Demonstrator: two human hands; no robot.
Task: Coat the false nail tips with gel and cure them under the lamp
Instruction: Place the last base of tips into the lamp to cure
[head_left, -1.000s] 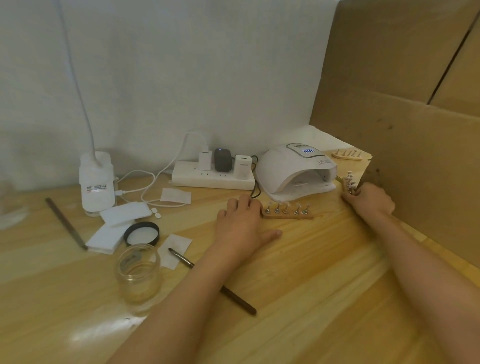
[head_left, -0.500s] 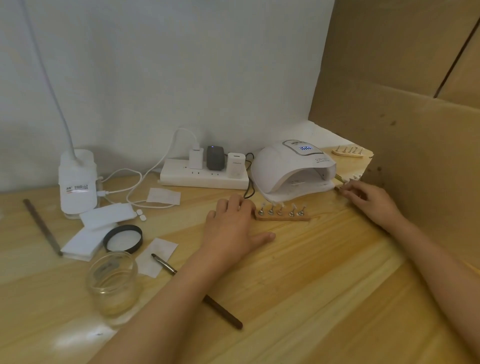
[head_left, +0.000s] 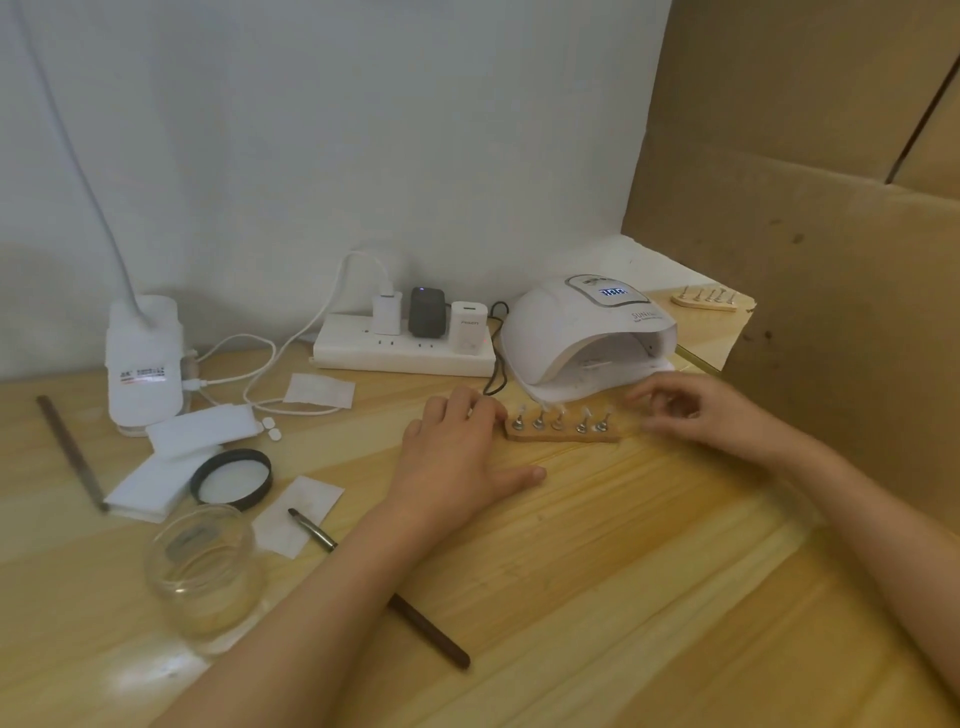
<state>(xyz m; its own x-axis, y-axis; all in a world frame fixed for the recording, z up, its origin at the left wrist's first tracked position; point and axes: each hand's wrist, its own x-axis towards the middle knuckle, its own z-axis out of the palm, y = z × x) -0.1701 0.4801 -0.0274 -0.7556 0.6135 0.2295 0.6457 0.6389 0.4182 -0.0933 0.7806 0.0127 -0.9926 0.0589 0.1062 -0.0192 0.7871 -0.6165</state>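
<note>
- Head view: your left hand (head_left: 457, 457) lies flat on the surface (head_left: 623, 571), with its fingertips against the 9 o'clock end of the wooden holder (head_left: 563, 436). The holder carries the nail tips (head_left: 586, 414) and stands just before the mouth of the lamp (head_left: 582, 332).
- Your right hand (head_left: 696, 415) is at the holder's 3 o'clock end, fingers curled and blurred. I cannot tell if it grips anything.
- A one-sided push may turn the holder. The tips could then brush the lamp's edge and smear any wet gel.

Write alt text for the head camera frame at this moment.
On a wooden table, a person's left hand rests flat beside the left end of a wooden strip holding five nail tips, while the right hand, blurred, hovers at its right end. A white curing lamp sits behind; a brush and glass jar lie left.
</note>
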